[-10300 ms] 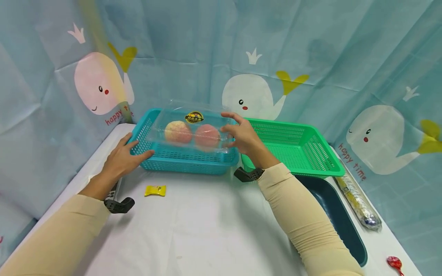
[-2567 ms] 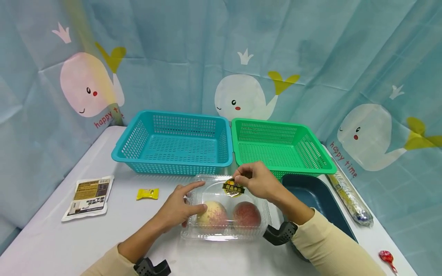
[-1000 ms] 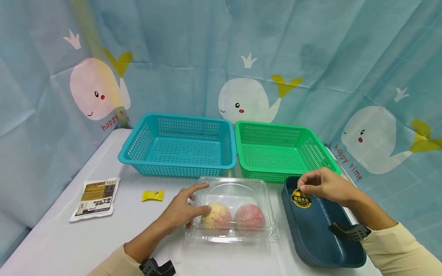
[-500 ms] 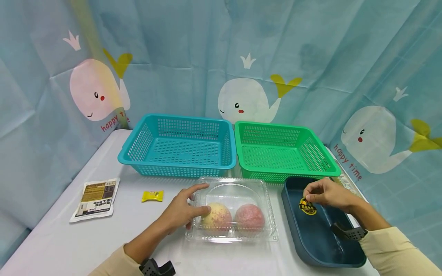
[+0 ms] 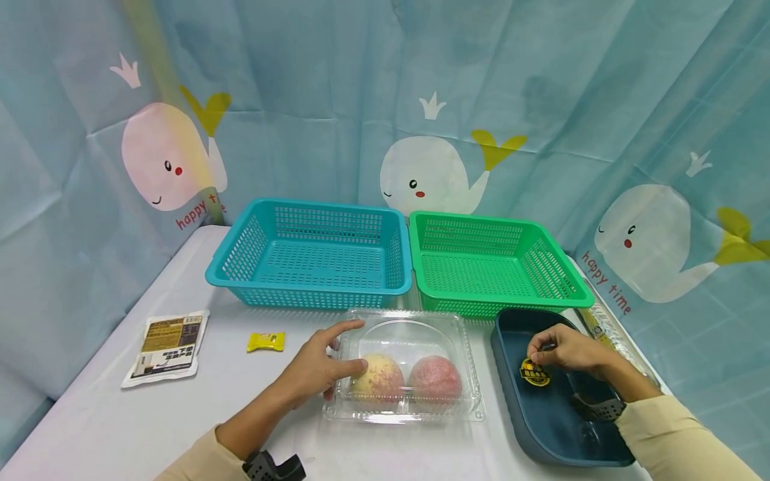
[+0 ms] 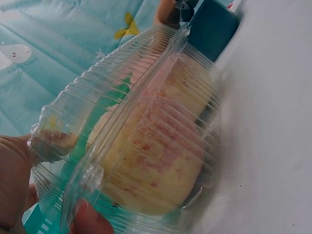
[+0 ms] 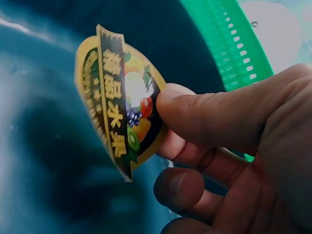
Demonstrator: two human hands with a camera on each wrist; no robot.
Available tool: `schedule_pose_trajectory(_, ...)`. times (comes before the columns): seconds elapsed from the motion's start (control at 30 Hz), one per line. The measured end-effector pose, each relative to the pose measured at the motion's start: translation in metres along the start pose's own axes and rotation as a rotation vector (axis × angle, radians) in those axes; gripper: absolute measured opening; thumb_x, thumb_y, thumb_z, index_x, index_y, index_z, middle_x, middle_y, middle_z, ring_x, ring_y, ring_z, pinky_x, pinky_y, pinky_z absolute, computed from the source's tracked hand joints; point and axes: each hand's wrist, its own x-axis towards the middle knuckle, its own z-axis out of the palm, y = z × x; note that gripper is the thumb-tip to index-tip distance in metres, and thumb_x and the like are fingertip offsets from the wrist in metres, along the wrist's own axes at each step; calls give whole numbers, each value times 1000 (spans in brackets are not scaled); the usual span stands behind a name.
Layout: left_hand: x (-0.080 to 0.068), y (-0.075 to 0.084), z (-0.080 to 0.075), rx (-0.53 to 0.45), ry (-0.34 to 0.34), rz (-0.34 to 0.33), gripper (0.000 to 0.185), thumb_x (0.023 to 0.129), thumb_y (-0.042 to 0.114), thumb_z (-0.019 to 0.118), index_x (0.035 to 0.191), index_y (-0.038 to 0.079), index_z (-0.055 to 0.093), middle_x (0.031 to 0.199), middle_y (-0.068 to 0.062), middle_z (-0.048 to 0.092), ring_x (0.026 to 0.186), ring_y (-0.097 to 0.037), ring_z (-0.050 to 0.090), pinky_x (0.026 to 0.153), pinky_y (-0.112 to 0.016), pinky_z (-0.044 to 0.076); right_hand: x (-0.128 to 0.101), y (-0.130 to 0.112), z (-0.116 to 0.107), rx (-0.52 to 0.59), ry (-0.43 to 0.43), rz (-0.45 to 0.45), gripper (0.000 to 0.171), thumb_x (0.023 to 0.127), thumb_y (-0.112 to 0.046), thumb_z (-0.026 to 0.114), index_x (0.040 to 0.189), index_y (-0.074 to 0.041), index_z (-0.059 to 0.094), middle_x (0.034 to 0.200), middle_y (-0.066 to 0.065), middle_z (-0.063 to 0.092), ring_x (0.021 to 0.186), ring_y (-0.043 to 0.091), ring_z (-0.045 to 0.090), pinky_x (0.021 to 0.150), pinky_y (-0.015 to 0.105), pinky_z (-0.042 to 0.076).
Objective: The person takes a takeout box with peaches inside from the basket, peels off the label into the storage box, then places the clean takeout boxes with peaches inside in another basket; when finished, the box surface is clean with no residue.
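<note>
Pinching a round sticker (image 5: 534,373) between thumb and fingers, the right hand (image 5: 570,350) hangs low inside the dark blue tray (image 5: 511,394), which stands just right of the clear clamshell box (image 5: 415,364) on the white worktop (image 5: 150,427). In the head view, the left hand (image 5: 317,366) rests against the left end of this box, its index finger straight along the lid edge and its thumb touching the side wall; it steadies the box and does not grip it. Two peaches (image 5: 376,378) lie inside, side by side. Behind the box stand a blue basket (image 5: 313,290) and a green basket (image 5: 499,300); left of the box lie a small yellow candy (image 5: 265,341) and a flat packet (image 5: 168,344).

The left wrist view shows the box (image 6: 146,141) very close, lid closed over a pale peach (image 6: 161,161), with fingertips (image 6: 90,222) touching its ribbed edge.

The right wrist view shows the sticker (image 7: 119,117) clamped by the thumb (image 7: 214,114) against the fingers, its printed face visible, above the tray floor (image 7: 44,161). I cannot tell if it already touches the floor.

I judge the step in hand to be discarding the peeled sticker into the tray. The next move calls for spreading the fingers, and the glue may cling to the skin, so perhaps a small wipe against the tray is needed.
</note>
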Motion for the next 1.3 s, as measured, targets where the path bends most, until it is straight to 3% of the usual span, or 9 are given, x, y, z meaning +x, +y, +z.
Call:
schedule_pose_trajectory(0.37,0,1,0,-6,0,3,70,76,17,81,140,21,52,119,-27,38,43,-18,44,35,-31,43,2,15,6,-58,9,-12,8,91,-6,65,86,-1,68,79,2,60,66,12,53,56,25,46)
schedule_pose_trajectory(0.87,1,-1,-1,-14,-7,7,70,76,18,82,140,21,52,119,-27,36,45,-17,44,34,-31,44,-2,13,8,-171,92,-3,9,89,-12,69,94,-5,71,88,2,64,78,16,55,64,27,49)
schedule_pose_trajectory(1.07,1,-2,-2,-6,-9,7,70,77,18,81,140,21,52,119,-26,37,47,-18,45,35,-31,45,-1,12,9,-158,72,-18,11,90,-9,67,98,-2,71,94,6,66,83,18,58,66,28,51)
schedule_pose_trajectory(1.3,1,-2,-1,-14,-19,5,71,77,17,81,141,20,50,120,-27,36,45,-18,44,35,-31,45,2,18,13,-152,66,-76,12,94,-9,63,96,-4,74,89,3,69,78,17,63,64,30,53)
